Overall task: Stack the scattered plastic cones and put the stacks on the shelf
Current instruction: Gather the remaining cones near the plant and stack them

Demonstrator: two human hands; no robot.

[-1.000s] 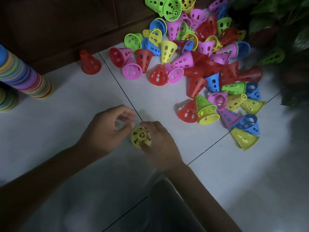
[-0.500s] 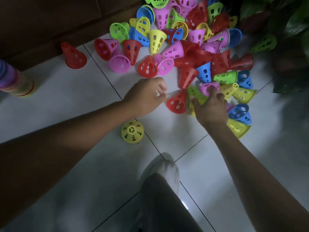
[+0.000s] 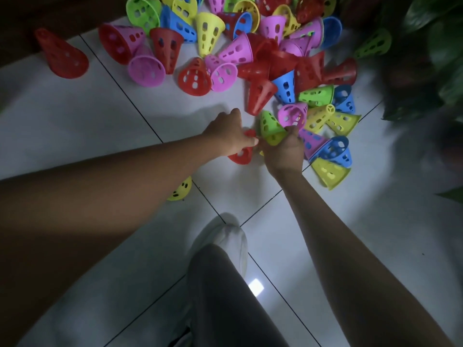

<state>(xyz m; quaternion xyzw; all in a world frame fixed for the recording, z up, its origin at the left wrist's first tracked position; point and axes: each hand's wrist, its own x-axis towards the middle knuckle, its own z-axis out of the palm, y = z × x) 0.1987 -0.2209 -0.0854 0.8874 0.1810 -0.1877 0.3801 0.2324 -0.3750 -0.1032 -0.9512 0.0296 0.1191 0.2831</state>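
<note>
From the head camera, we judged the plastic cones to be very light, thin-walled and fairly stiff, with smooth sides that could slip in a loose pinch. The oval holes in the walls and the wide open rim looked like the surest places to take hold, and a cone taken by its rim would probably drop over another without much force. We also thought one would skid away on the tiled floor [image 3: 75,116] if nudged.

Our left hand [image 3: 231,136] reached to the near edge of the pile, its fingers curled round a red cone [image 3: 241,154] that lay on the floor, partly hidden under the hand. Our right hand [image 3: 284,151] pinched the rim of a lime-green cone [image 3: 269,125] whose narrow end pointed away from us. The two cones sat just beside each other.

The cones were small tapered cups in red, pink, yellow, blue and green, each pierced with rows of oval holes. Most lay scattered on their sides in a loose heap [image 3: 263,58] beyond our hands; a few were already nested in pairs. One yellow cone [image 3: 181,190] stood apart, half hidden behind our left forearm, and a single red cone [image 3: 61,55] lay well off to the left. No shelf was in view.
</note>
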